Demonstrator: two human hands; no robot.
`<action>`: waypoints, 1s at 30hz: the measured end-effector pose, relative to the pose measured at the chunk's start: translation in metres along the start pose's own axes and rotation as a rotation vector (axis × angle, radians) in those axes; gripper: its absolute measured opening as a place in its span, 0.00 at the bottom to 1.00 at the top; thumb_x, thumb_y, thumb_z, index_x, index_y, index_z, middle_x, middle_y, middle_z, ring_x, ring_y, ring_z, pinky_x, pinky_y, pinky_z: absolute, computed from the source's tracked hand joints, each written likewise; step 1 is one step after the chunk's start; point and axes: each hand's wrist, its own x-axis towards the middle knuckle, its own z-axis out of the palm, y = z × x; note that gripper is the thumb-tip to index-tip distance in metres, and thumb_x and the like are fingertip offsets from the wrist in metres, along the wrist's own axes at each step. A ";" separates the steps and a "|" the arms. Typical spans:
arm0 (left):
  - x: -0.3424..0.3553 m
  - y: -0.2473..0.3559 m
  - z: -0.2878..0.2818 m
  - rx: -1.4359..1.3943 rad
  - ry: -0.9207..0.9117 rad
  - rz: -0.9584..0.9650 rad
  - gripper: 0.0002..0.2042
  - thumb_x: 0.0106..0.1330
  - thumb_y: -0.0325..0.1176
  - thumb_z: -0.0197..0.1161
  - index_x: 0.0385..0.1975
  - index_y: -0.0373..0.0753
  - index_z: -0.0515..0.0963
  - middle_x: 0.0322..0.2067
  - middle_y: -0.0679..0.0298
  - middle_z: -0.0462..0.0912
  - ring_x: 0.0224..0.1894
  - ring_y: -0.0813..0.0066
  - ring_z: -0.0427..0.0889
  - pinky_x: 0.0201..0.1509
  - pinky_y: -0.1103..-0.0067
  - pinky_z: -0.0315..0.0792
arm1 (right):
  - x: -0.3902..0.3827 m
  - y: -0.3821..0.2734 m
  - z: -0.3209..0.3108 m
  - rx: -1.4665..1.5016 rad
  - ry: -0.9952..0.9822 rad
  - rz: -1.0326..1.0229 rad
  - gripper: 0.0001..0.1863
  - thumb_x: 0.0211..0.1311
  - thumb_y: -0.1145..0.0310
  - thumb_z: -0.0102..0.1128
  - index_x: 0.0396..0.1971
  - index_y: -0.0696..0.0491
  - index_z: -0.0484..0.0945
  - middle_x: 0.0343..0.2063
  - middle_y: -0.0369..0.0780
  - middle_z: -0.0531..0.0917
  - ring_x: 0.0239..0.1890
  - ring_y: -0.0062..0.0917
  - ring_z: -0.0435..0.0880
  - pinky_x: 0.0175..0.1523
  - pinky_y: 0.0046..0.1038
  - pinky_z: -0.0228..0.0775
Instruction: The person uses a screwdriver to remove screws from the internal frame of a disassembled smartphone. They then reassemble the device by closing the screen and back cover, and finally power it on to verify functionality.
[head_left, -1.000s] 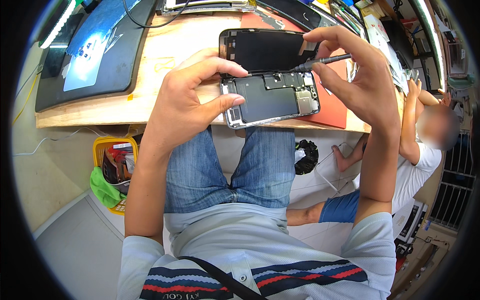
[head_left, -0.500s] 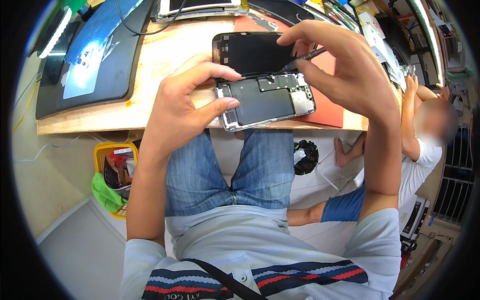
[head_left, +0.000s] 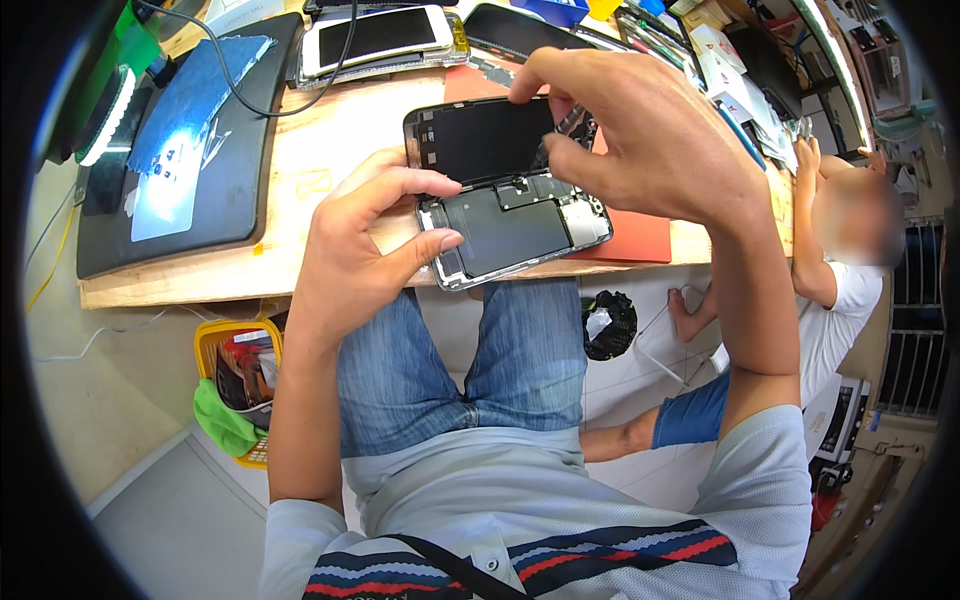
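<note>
An opened smartphone lies near the table's front edge. Its body (head_left: 515, 238), with dark battery and bare circuit parts, faces up. The unfolded black screen panel (head_left: 475, 142) adjoins its far side. My left hand (head_left: 350, 225) grips the phone's left end, thumb on the body and index finger by the seam with the screen. Over the right part of the screen, my right hand (head_left: 655, 145) pinches a slim dark pen-like tool (head_left: 572, 122) between thumb and fingers. The tool slants down toward the seam; its tip is too small to make out.
An orange-red mat (head_left: 640, 238) lies under the phone's right side. Behind sits a white-framed phone (head_left: 380, 40) with a black cable (head_left: 235, 95) nearby. At left, a blue cloth (head_left: 185, 100) rests on a black board (head_left: 225, 190). Another person (head_left: 845, 310) sits at right.
The view has shifted, so the phone shows lower and farther left. My right hand has moved left over the screen, and the tool stands steeper. My left hand keeps its grip.
</note>
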 end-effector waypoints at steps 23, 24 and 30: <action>-0.006 -0.005 0.003 -0.181 0.018 -0.094 0.27 0.63 0.18 0.70 0.64 0.35 0.75 0.51 0.62 0.79 0.50 0.76 0.80 0.59 0.78 0.75 | -0.024 0.001 -0.001 0.081 -0.022 0.109 0.08 0.58 0.65 0.60 0.31 0.52 0.82 0.24 0.44 0.86 0.30 0.42 0.86 0.36 0.43 0.75; -0.005 -0.004 0.004 -0.173 0.018 -0.086 0.30 0.64 0.18 0.69 0.68 0.36 0.71 0.53 0.62 0.79 0.50 0.77 0.80 0.58 0.79 0.75 | -0.042 0.004 0.003 0.202 0.077 0.120 0.05 0.61 0.68 0.62 0.33 0.53 0.83 0.25 0.41 0.85 0.30 0.36 0.87 0.38 0.37 0.76; -0.005 0.008 0.016 -0.257 0.124 -0.046 0.40 0.65 0.20 0.68 0.78 0.39 0.57 0.51 0.59 0.82 0.50 0.75 0.82 0.58 0.78 0.76 | -0.143 0.020 0.006 0.542 0.660 0.566 0.06 0.64 0.72 0.68 0.38 0.58 0.86 0.32 0.38 0.89 0.36 0.20 0.88 0.47 0.23 0.77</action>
